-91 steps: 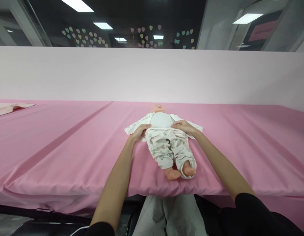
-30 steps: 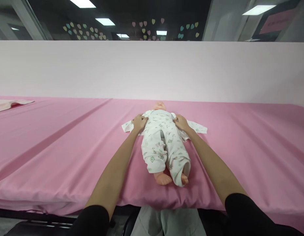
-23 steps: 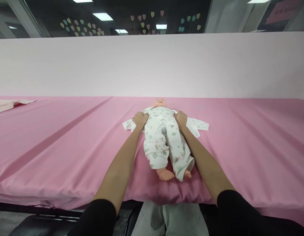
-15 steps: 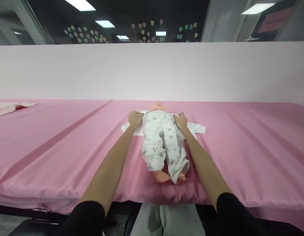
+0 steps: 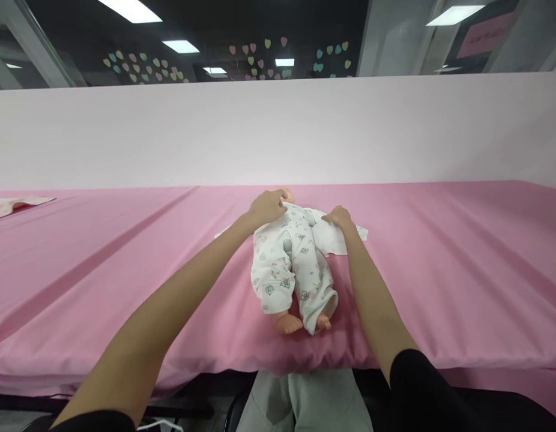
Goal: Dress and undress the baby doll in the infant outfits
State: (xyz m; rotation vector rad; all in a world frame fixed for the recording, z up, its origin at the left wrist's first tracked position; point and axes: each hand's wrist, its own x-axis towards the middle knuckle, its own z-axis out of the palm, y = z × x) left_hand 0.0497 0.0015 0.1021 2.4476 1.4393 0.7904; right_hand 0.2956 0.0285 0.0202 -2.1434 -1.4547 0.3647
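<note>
A baby doll [image 5: 289,323] lies on its back on the pink-covered bed, feet towards me. It wears white printed trousers [image 5: 272,270], with a grey spot at the crotch. A white baby shirt [image 5: 330,239] is spread under and beside its upper body. My left hand [image 5: 268,207] is at the doll's upper chest, just below its head, fingers closed on the shirt's edge; the hand partly hides the head. On the doll's other side, my right hand [image 5: 341,218] pinches the shirt. One sleeve end shows beyond each forearm.
The pink sheet [image 5: 125,270] covers the wide bed, which ends close to my lap. A low white wall [image 5: 278,132] runs along the back, below dark glass with heart stickers. A pale folded cloth [image 5: 12,207] lies at the far left.
My left hand has moved right and slightly up, from beside the doll to over its upper chest, and the left shirt flap no longer lies spread out. My right hand stays on its side.
</note>
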